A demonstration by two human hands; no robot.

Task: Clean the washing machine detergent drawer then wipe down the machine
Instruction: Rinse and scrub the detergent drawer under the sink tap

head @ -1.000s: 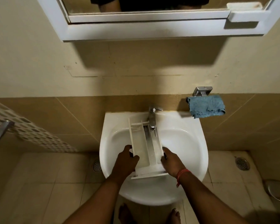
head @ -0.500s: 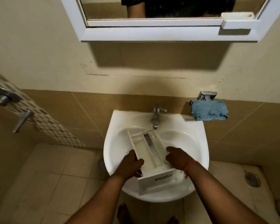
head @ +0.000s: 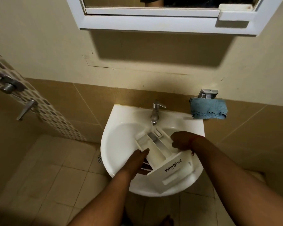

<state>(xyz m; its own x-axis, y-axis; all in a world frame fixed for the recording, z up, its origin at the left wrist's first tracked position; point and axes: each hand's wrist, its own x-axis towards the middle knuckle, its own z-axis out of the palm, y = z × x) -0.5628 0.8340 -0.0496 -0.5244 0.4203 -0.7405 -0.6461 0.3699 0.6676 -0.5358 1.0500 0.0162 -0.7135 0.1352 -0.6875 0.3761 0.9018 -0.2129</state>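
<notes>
Head view: the white detergent drawer lies tilted in the sink, its back end under the tap. It has slid nearer since a second ago, its Whirlpool front now facing up. The left hand grasps its left side; the right hand grips the right wall. A blue cloth hangs beside the sink.
</notes>
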